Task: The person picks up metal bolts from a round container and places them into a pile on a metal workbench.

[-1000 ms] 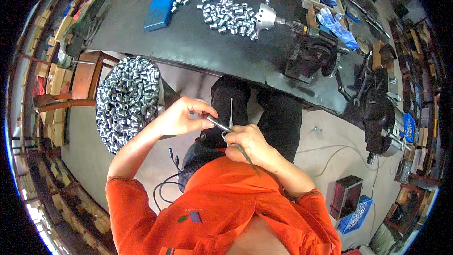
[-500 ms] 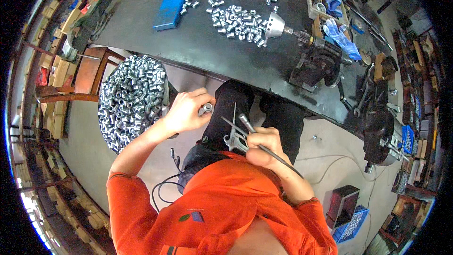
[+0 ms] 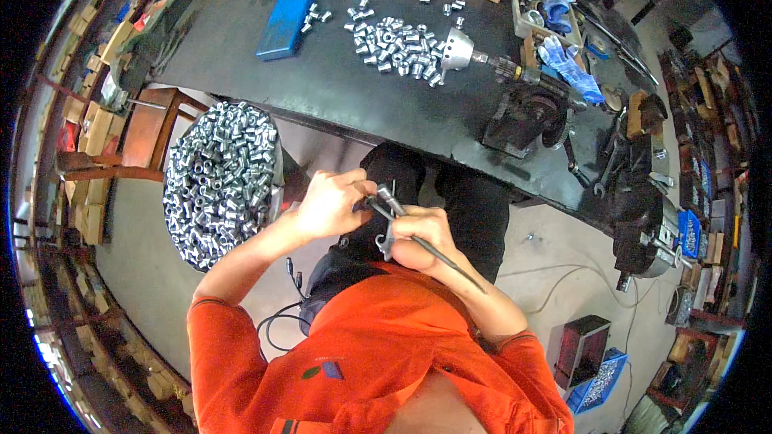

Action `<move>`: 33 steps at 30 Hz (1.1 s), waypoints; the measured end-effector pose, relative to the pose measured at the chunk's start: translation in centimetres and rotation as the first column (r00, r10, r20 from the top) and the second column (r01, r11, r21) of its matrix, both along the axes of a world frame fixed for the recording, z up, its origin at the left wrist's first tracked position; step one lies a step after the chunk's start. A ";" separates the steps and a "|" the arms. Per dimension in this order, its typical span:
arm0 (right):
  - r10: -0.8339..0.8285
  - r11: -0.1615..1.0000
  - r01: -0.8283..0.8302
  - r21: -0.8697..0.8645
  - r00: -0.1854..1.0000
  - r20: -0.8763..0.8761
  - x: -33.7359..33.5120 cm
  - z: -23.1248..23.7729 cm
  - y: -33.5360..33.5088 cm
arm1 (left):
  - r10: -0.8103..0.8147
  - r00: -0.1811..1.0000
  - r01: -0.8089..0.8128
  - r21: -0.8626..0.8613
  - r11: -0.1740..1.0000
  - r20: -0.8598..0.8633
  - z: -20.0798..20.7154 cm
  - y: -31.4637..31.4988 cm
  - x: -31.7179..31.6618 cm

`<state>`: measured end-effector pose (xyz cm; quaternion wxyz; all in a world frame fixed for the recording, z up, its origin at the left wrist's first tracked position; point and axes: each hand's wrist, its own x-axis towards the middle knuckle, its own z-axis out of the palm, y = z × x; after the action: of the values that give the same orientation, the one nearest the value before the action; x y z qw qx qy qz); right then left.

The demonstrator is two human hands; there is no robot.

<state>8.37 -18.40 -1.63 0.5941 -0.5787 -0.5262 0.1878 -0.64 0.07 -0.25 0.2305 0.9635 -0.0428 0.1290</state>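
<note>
My left hand (image 3: 331,202) is closed, fingers pinched at the end of a thin dark prong (image 3: 381,208). The small metal sleeve seen in its grip a moment before is now mostly hidden by the fingers. In my closed right hand (image 3: 420,237) lies a long thin rod (image 3: 449,258) with a silver cylindrical end (image 3: 390,195), its tail running back along my forearm. A grey metal tool with a curved, hook-like part (image 3: 384,244) shows below that hand; its full shape is hidden. Both hands are close together over my lap.
Left of me stands a round container heaped with metal sleeves (image 3: 217,185), beside a wooden chair (image 3: 147,133). More sleeves (image 3: 398,47) lie on the dark workbench (image 3: 338,96), near a blue box (image 3: 287,22) and a machine with a silver conical head (image 3: 458,50). A cable (image 3: 277,333) hangs below.
My hands have come together: the left moved slightly right and down, the right moved left and up. The left fingers now meet the dark prong. The whole view has shifted slightly.
</note>
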 end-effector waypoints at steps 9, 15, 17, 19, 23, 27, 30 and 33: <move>-0.311 0.947 0.257 0.192 0.884 0.350 1.1 1.0 -3.6 | 0.050 0.999 -0.050 0.022 0.998 0.023 -0.8 1.8 3.6; -0.669 0.723 0.658 0.209 0.593 0.449 1.6 2.1 -15.0 | 0.422 0.905 -0.423 -0.007 0.906 -0.053 -1.7 9.5 8.4; -0.776 0.575 0.753 0.320 0.378 0.505 2.8 1.8 -18.4 | 0.490 0.872 -0.490 -0.004 0.872 -0.013 -2.2 12.3 10.2; -0.852 0.414 0.805 0.425 0.177 0.493 5.4 1.8 -20.5 | 0.518 0.851 -0.521 0.015 0.854 0.084 -4.3 16.0 11.9; -0.802 0.384 0.886 0.260 0.181 0.569 12.9 2.6 -21.1 | 0.579 0.815 -0.579 0.045 0.814 0.019 -4.6 17.2 13.9; -0.852 0.436 0.881 -0.182 0.470 0.231 21.0 0.2 -21.5 | 0.582 0.809 -0.587 0.152 0.795 0.083 -5.9 16.4 14.5; -0.466 0.332 0.939 -0.092 0.248 0.849 24.6 -0.8 -21.1 | 0.574 0.810 -0.584 0.070 0.809 0.118 -6.2 16.8 13.9; -0.308 0.245 0.939 -0.241 0.311 0.899 27.3 -2.6 -20.8 | 0.536 0.826 -0.543 -0.009 0.840 0.174 -7.9 18.4 13.2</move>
<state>35.67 -39.15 -4.19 0.0557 -0.9572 -0.2499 -0.1349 12.52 18.46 -8.16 0.1604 0.9263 0.2088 0.2694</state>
